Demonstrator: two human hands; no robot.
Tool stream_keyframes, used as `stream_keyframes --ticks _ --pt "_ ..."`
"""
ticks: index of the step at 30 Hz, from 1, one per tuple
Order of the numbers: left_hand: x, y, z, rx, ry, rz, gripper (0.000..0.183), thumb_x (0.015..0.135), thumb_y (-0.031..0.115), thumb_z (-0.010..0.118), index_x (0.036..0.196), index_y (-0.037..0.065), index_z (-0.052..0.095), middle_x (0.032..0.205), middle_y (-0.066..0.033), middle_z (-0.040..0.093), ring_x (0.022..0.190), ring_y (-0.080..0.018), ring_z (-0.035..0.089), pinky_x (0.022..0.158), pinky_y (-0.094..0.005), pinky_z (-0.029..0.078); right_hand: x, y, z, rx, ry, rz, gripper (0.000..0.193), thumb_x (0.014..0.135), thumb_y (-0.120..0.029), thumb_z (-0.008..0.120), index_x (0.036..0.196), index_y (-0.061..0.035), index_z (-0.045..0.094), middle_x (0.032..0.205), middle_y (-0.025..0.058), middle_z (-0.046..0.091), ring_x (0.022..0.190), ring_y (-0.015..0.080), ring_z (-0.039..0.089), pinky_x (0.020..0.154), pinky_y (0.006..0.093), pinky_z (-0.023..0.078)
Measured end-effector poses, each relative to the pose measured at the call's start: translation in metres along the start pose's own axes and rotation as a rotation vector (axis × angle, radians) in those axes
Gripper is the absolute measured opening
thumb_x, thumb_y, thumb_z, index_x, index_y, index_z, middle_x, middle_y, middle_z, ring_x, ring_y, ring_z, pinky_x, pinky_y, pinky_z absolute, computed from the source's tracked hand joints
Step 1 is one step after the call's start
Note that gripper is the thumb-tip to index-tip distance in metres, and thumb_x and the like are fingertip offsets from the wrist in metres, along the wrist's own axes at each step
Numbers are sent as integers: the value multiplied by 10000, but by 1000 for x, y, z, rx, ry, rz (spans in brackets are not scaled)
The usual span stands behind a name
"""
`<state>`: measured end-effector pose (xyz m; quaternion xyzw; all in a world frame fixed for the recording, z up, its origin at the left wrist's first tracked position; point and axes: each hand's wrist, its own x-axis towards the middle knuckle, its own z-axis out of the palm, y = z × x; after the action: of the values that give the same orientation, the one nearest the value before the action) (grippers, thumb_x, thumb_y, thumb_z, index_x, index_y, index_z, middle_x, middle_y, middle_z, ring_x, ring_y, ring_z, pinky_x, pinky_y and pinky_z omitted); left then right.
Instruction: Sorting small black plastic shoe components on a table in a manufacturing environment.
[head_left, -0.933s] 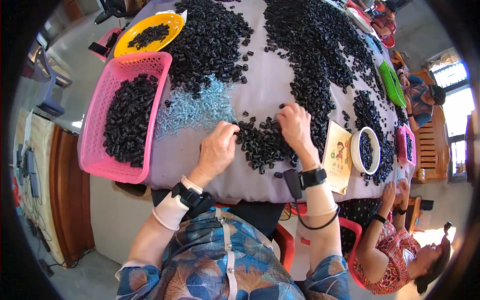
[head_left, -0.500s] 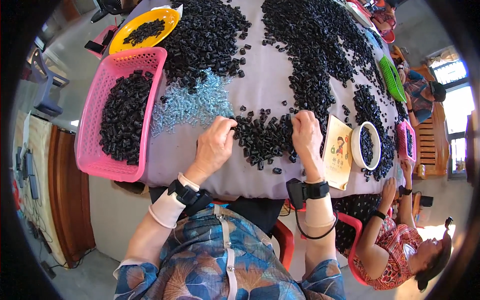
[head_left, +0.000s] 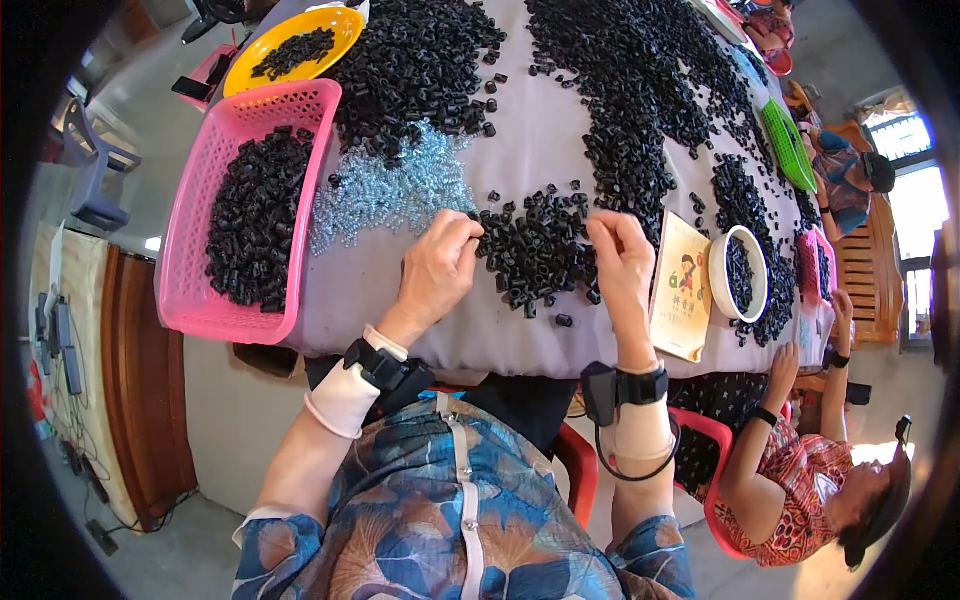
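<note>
A small heap of short black plastic tube-shaped parts lies on the cloth between my hands. My left hand is closed in a pinch at the heap's left edge, beside a patch of small clear bluish pieces. At the heap's right side my right hand pinches thumb against fingers, beside a cream booklet. Whatever either pinch holds is too small or too hidden to make out. Dark straps circle both wrists.
A pink basket of black parts stands at left, a yellow plate behind it. Larger black piles spread across the table. To the right are a white bowl, a green basket and a seated co-worker.
The whole view has shifted slightly. My right hand's fingers have drawn a little away from the heap's right edge. My left hand stays at its left edge, still pinched.
</note>
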<state>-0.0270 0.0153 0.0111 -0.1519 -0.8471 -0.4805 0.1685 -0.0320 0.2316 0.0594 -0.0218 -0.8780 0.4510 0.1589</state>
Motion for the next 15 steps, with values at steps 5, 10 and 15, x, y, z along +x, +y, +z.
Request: stream_keyframes --ticks 5,10,15 --pt "0 2 -4 -33 55 106 88 794 27 558 880 46 555 885 -104 557 773 -298 585 636 -371 479 -51 -3 -21 -69 -88 38 82 820 -88 602 823 -6 596 707 76 544 594 157 517 554 281 417" --pt "-13 43 -12 18 -168 165 211 756 43 639 949 54 554 874 -95 550 729 -273 582 596 -332 472 -85 6 -24 53 -140 321 91 839 -75 581 844 15 567 716 85 549 553 150 559 511 266 449" --pt "-27 51 14 137 -365 273 293 724 102 670 978 81 524 850 -77 487 669 -261 571 537 -348 460 -82 4 -7 166 -130 352 85 852 -53 565 837 31 562 712 75 563 580 118 591 513 244 479"
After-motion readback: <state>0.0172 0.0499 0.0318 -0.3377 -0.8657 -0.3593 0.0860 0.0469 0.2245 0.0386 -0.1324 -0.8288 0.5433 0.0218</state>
